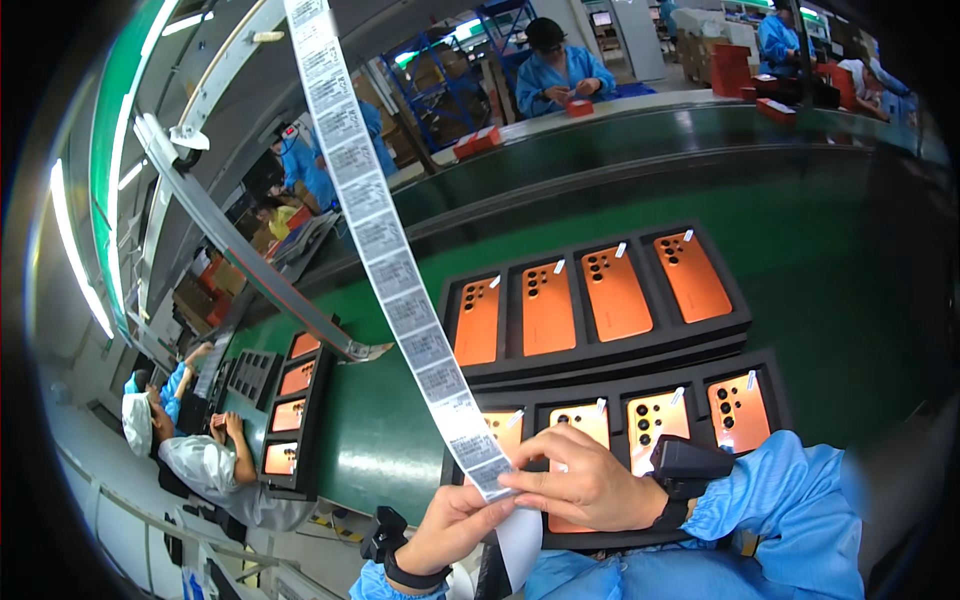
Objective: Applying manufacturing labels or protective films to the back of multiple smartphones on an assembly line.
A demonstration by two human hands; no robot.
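A long strip of white printed labels (400, 272) runs down from the top of the view to my hands. My left hand (452, 528) pinches its lower end between thumb and fingers. At the same end, the fingertips of my right hand (588, 486) close on the edge of the strip. White backing paper (520, 548) curls down below my fingers. Just beyond my hands lies a black foam tray (775, 385) holding orange phones (738, 412), partly covered by my right hand and wrist. Behind it sits another black tray (640, 345) with several orange phones (615, 290), backs up.
The green conveyor belt (385, 430) carries the trays. A further tray of orange phones (268, 480) stands at the left, near a co-worker in white (205, 460). A metal post (250, 265) rises from the belt's left. Across the line, a person in blue (565, 75) handles a red box (580, 108).
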